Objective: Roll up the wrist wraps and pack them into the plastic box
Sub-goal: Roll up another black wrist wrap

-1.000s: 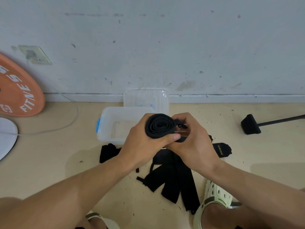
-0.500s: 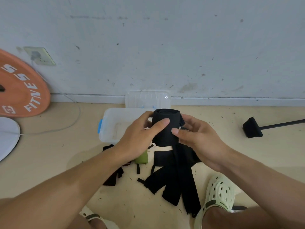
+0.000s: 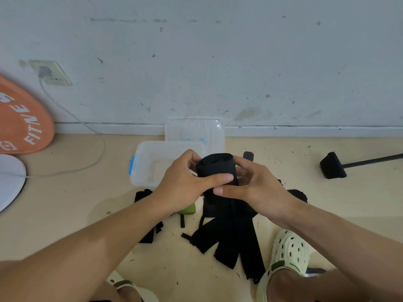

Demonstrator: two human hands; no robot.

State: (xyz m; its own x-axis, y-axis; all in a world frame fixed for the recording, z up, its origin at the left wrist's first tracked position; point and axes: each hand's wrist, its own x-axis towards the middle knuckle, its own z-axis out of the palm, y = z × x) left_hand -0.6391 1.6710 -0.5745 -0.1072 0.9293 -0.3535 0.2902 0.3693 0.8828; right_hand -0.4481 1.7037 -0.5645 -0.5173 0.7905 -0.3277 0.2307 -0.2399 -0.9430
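Note:
A black wrist wrap, rolled into a thick cylinder, is held upright between both hands above the floor. My left hand grips its left side with the thumb across the front. My right hand holds the right side, its thumb pressed on the lower front. The wrap's loose tail hangs down to a pile of black wraps on the floor. A clear plastic box with a blue latch stands open just behind my left hand, and no wraps show in the part I can see. Its clear lid leans against the wall.
An orange weight plate and a white disc stand at the left, with a grey cable from a wall socket. A black foot on a rod lies at the right. My pale clogs flank the pile. A green item lies under my left wrist.
The roll has turned from end-on to upright, and both hands have shifted their grip, thumbs now across its front. The view has tilted slightly.

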